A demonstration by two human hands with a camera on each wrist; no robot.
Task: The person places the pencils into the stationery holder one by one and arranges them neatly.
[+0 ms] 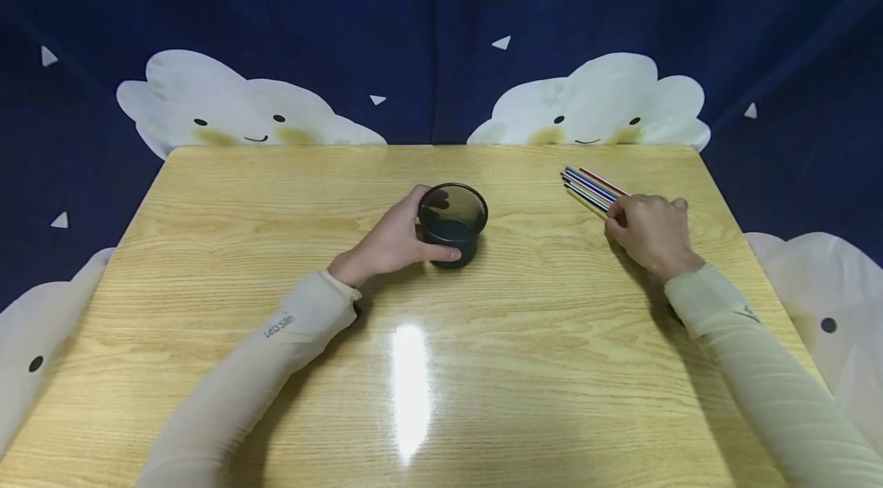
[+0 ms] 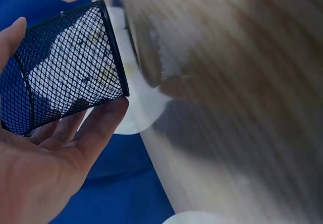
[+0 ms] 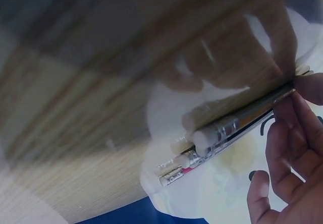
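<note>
My left hand [image 1: 395,239] holds a round black mesh pen holder [image 1: 471,243], thumb on the near side and fingers round the far side. It stands upright with its mouth up, and no pens show in it. In the left wrist view, the mesh wall [image 2: 75,62] sits between thumb and fingers. At the right, my right hand [image 1: 651,235] pinches a bundle of pencils [image 1: 590,185] in several colours, red, blue and yellow among them. Their far ends fan out slightly, while the near ends are hidden by the hand. In the right wrist view, eraser tips [image 3: 204,141] show.
Both hands work over a light wooden table [image 1: 517,335], with a bright glare patch [image 1: 410,388] on its near half. Behind its back edge hangs a dark blue curtain [image 1: 428,28] printed with white clouds and triangles.
</note>
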